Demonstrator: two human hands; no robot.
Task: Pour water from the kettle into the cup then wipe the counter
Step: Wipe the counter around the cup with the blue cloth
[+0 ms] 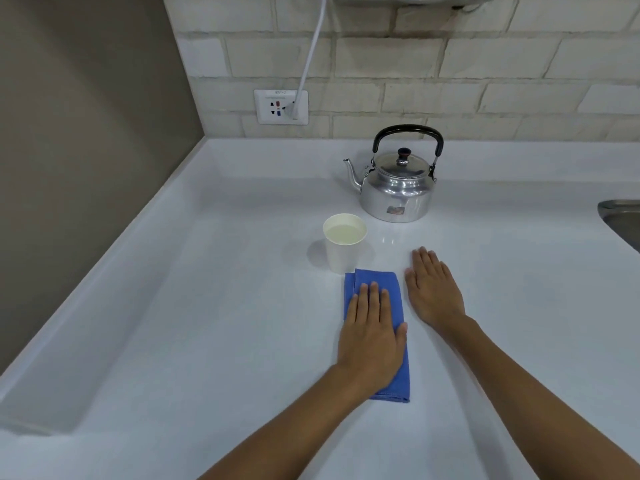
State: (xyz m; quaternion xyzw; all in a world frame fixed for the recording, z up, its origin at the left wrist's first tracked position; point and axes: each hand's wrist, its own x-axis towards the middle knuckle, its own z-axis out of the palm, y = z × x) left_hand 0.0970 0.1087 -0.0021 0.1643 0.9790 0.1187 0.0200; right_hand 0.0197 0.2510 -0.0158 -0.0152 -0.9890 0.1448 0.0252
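Head view: hands flat, left hand (372, 336) on cloth (393, 289).

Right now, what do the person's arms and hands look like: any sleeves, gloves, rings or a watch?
Both forearms are bare as far up as the frame shows, with no sleeve edge in view. The left hand and right hand wear no gloves. No rings show on the fingers, and neither wrist carries a watch or band. No markings are visible.

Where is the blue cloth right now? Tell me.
In the head view, the blue cloth lies flat on the white counter under the left hand, just before the paper cup.
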